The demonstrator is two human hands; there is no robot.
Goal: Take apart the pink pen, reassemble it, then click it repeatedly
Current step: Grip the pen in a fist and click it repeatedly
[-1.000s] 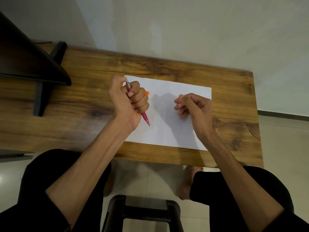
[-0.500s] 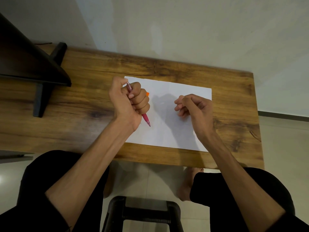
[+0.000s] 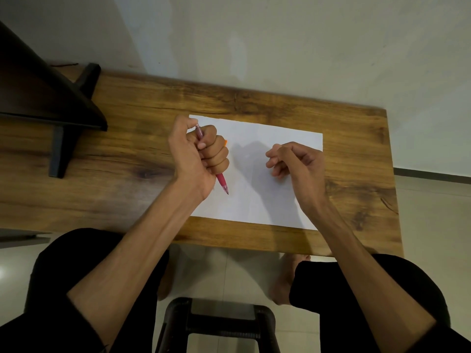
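— So, where is your pink pen (image 3: 222, 180) right now?

— Your left hand (image 3: 197, 155) has it. You hold it in a fist: all 4 fingers are curled round the barrel and the thumb sits up at the top, by the clicker end. The pen runs through the fist on a slant, with its upper end poking out between thumb and forefinger and its pink tip sticking out below the little finger, pointing down toward you and a little to the right. The tip hangs over the sheet of white paper (image 3: 257, 200); I cannot tell whether it touches.

— And my other hand?

— Your right hand (image 3: 297, 165) is over the right half of the paper, well apart from the pen. Its fingers are curled in loosely, thumb against the forefinger, and I cannot see anything between them. It casts a soft shadow on the sheet to its left.

— What else do you see near the pen?

— You have 1 small orange thing (image 3: 225, 142) peeking out just behind the knuckles of your left hand, on the paper; it is too hidden to name. The paper lies flat on the wooden table (image 3: 127, 138). A dark stand (image 3: 66, 138) sits at the table's far left. Below the table edge you can see your 2 knees in black and a black stool (image 3: 219, 324) between them.
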